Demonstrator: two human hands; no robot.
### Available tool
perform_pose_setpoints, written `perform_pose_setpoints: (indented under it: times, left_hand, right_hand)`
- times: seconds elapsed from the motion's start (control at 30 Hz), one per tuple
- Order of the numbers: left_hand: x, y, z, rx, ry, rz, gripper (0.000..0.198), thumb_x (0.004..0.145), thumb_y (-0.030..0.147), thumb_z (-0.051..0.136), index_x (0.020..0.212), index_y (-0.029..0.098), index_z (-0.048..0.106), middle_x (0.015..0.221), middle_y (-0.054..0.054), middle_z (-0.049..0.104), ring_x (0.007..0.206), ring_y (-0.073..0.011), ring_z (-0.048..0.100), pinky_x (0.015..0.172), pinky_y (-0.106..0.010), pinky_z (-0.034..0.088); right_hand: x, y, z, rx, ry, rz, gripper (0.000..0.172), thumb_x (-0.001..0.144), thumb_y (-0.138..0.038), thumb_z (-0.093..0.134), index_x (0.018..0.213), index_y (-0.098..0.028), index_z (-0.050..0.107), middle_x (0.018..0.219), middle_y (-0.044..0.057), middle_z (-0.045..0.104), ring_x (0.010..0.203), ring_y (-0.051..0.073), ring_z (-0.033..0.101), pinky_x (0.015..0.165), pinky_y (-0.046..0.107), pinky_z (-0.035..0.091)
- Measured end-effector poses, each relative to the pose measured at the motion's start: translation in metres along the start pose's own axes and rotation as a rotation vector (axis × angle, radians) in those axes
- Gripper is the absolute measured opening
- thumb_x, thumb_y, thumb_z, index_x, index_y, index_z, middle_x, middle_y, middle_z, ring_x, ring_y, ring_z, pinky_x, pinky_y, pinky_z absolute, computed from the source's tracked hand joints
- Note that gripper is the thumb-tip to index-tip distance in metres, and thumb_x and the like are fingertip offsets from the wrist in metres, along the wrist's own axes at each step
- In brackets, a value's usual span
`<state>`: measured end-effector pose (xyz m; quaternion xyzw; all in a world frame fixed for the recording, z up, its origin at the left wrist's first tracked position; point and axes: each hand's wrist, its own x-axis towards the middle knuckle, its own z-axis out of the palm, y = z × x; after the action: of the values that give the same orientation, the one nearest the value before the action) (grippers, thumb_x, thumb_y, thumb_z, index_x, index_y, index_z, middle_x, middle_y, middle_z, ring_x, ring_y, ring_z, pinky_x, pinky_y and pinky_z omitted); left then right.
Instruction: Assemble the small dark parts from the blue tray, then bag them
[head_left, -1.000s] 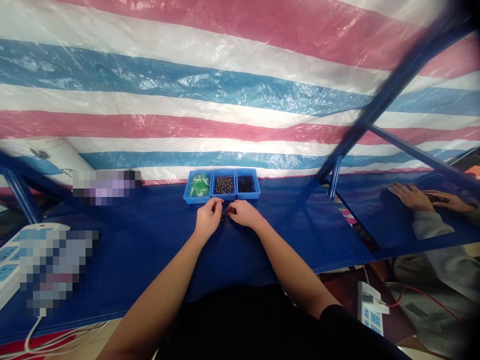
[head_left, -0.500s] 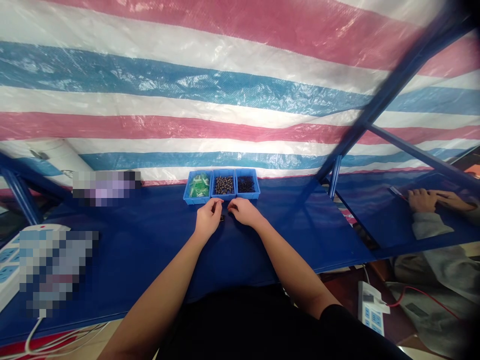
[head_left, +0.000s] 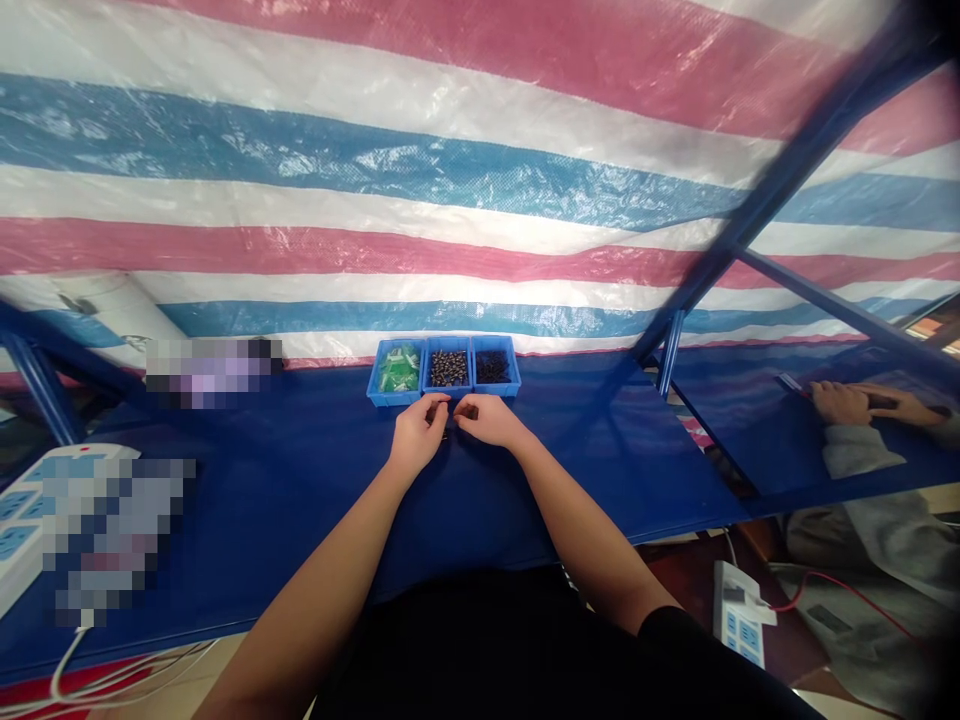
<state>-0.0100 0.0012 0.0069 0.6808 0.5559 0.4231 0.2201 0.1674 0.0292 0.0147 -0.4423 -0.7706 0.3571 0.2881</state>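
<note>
My left hand [head_left: 419, 430] is closed in a pinch just in front of the bins, its fingertips pointing toward the right hand. Facing it, my right hand [head_left: 487, 418] is also pinched, a small gap apart. Whatever sits between the fingers of either hand is too small to make out. Beyond the hands stand three joined blue bins: the left bin [head_left: 373, 385] holds green and clear pieces, the middle bin [head_left: 448, 391] small brass-and-dark metal parts, and the right bin [head_left: 496, 389] small black parts. A tiny dark piece lies by my left hand, mostly hidden.
The blue table [head_left: 600, 450] runs under everything. On the left are a white power strip [head_left: 45, 540] and blurred-out items. A blue metal frame [head_left: 720, 250] rises at the right, with a co-worker's hands [head_left: 844, 402] beyond it. A striped tarp [head_left: 375, 250] hangs behind.
Both hands stay nearly in place, with the right fingers shifting slightly. The dark piece beside my left hand shows less now. The co-worker's hands have moved a little left.
</note>
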Motion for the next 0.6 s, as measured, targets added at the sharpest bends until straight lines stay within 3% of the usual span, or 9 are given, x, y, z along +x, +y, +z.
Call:
perform_pose_setpoints:
  times: [0.17, 0.43, 0.6]
  left_hand:
    - [0.0, 0.0, 0.0, -0.02, 0.063, -0.047, 0.029, 0.091, 0.038, 0.046, 0.103, 0.021, 0.066, 0.077, -0.001, 0.069, 0.067, -0.0148, 0.064, 0.066, -0.025, 0.049]
    - [-0.001, 0.001, 0.0, -0.046, 0.071, -0.066, 0.03, 0.091, 0.04, 0.047, 0.103, 0.021, 0.066, 0.075, -0.001, 0.067, 0.064, -0.0141, 0.062, 0.063, -0.024, 0.048]
    - [-0.001, 0.0, 0.001, -0.044, 0.066, -0.074, 0.029, 0.091, 0.04, 0.047, 0.103, 0.021, 0.066, 0.075, 0.0, 0.067, 0.065, -0.0139, 0.062, 0.064, -0.024, 0.049]
  right_hand:
    - [-0.003, 0.002, -0.012, -0.106, -0.231, -0.004, 0.028, 0.069, -0.034, 0.077, 0.09, -0.018, 0.072, 0.081, 0.001, 0.07, 0.073, 0.014, 0.063, 0.064, 0.023, 0.045]
    - [-0.01, -0.001, -0.033, -0.197, -0.29, 0.106, 0.037, 0.056, -0.044, 0.084, 0.083, -0.021, 0.072, 0.072, -0.002, 0.067, 0.063, 0.013, 0.062, 0.051, 0.021, 0.039]
    - [-0.014, -0.002, -0.031, -0.163, -0.353, 0.184, 0.028, 0.06, -0.026, 0.082, 0.082, -0.021, 0.066, 0.065, -0.004, 0.068, 0.052, 0.013, 0.061, 0.047, 0.021, 0.04]
